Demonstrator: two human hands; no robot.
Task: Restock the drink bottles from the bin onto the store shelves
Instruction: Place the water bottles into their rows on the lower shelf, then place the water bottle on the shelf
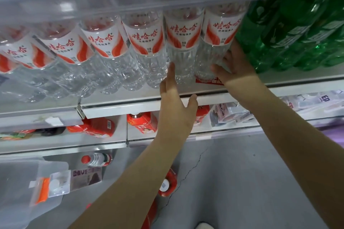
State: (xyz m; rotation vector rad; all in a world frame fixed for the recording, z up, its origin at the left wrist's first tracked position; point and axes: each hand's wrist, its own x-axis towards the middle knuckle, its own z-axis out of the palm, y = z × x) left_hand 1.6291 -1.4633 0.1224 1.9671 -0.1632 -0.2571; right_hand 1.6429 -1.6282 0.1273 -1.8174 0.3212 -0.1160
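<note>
The end water bottle (pixel 217 31), clear with a red and white label, stands on the shelf (pixel 119 107) and is the last one on the right side of a long row of water bottles (pixel 104 42) of the same kind. The right hand (pixel 236 67) holds the lower part of this end water bottle: the thumb lies across its front near the bottom, and the other fingers go around its right side, between it and the green bottles (pixel 290 39). These green bottles stand just beside the end water bottle, on its right, on the same shelf.

The neighbour bottle (pixel 183 31) is directly to the left of the end water bottle and seems to touch it. The left hand (pixel 175 102) is below and to the left of the end water bottle, in front of the shelf edge. Its fingers are straight, and the forefinger (pixel 171 74) points up and touches the lower part of the neighbour bottle. It does not grip anything. The two hands are apart from each other.

Lower than the end water bottle and to its left, red packs (pixel 93 128) lie on a lower shelf. Still lower, a small bottle (pixel 96 160) with a red cap lies on its side. Well below the end water bottle is the grey floor (pixel 251 173), which has a thin crack.
</note>
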